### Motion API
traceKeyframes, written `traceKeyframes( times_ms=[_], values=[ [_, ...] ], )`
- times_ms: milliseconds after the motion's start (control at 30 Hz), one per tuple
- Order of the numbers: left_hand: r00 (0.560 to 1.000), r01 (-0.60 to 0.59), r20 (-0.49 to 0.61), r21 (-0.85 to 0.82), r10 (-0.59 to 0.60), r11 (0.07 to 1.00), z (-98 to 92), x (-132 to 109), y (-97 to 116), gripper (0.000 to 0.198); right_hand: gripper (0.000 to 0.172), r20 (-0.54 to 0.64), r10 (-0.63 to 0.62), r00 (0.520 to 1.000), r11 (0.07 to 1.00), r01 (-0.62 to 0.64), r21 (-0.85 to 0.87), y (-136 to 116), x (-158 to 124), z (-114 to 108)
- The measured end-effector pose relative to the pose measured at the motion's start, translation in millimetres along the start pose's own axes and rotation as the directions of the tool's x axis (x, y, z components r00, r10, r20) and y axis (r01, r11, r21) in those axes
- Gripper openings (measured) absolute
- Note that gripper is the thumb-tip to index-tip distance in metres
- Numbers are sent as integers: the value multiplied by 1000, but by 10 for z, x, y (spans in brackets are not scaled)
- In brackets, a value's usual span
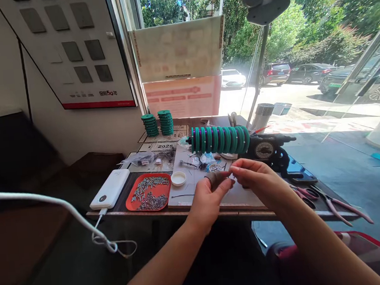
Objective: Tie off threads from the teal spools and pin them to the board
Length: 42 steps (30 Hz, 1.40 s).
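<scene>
Both hands meet over the front of a pale work board (194, 195), fingertips nearly touching. My left hand (211, 193) is closed in a pinch, with a brown covering around one finger. My right hand (250, 172) also pinches, thumb against forefinger. Whatever lies between the fingertips is too small to make out. Just beyond them a row of green spools (219, 140) sits side by side on a horizontal shaft, joined to a black device with a round dial (264, 149). Behind the left hand are a white round lid (178, 178) and a small dish of tiny beads (215, 167).
An orange tray (130, 205) holds small metal parts in two heaps. Left of it lies a white power bank (110, 189) with a cable. Two stacks of green spools (166, 122) stand at the back. Pliers (335, 205) and scissors (306, 194) lie on the right, near the table edge.
</scene>
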State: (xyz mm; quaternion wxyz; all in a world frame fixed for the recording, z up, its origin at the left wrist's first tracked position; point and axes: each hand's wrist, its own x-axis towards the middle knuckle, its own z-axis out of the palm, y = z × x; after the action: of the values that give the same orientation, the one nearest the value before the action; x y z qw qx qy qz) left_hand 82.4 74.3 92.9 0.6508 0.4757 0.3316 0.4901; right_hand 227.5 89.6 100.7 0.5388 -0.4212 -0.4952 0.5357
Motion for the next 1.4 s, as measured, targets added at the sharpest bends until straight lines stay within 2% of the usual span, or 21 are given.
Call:
traceKeyframes(
  times_ms=[67, 167, 300, 400, 467, 533, 667, 767, 900, 967, 1067, 1233, 1400],
  values=[
    [993, 110, 55, -145, -103, 983, 116, 158, -2, 21, 17, 7, 10, 1000, 1000, -11, 25, 16, 3, -13],
    [975, 216, 95, -212, -200, 953, 160, 204, 28, 23, 16, 31, 28, 999, 997, -30, 77, 1, 1, -4],
    [962, 274, 102, -292, -255, 916, 189, 151, 166, 20, 13, 51, 48, 998, 979, -57, 194, -96, -3, 61],
    [967, 254, 84, -334, -240, 908, 199, 115, 173, 18, 14, 113, 74, 991, 964, -100, 247, -115, -7, 115],
    [974, 224, 52, -347, -220, 911, 162, 67, 74, 17, 17, 149, 112, 983, 960, -145, 240, -61, -8, 131],
    [973, 227, 32, -327, -229, 917, 84, -20, -80, 17, 19, 126, 132, 983, 957, -159, 241, 27, -4, 124],
    [942, 334, 73, -207, -326, 919, -126, -293, -345, 18, 19, 36, 106, 994, 965, -112, 236, 175, 7, 80],
    [919, 395, 80, -207, -387, 895, -252, -481, -404, 20, 19, 35, 106, 994, 971, -111, 214, 227, -12, 87],
    [850, 524, 145, -328, -506, 786, -338, -595, -420, 20, 21, 48, 124, 991, 981, -130, 144, 309, -138, 184],
    [845, 529, 153, -371, -512, 763, -355, -603, -436, 19, 22, 69, 148, 987, 982, -154, 107, 381, -249, 253],
    [862, 501, 148, -392, -484, 772, -359, -589, -464, 18, 23, 82, 197, 977, 973, -206, 109, 522, -435, 351],
    [888, 457, 153, -417, -434, 786, -353, -572, -477, 18, 24, 176, 297, 938, 914, -333, 231, 709, -630, 428],
    [903, 428, 165, -392, -396, 814, -349, -585, -452, 18, 22, 201, 301, 932, 879, -353, 320, 760, -678, 438]
  ],
)
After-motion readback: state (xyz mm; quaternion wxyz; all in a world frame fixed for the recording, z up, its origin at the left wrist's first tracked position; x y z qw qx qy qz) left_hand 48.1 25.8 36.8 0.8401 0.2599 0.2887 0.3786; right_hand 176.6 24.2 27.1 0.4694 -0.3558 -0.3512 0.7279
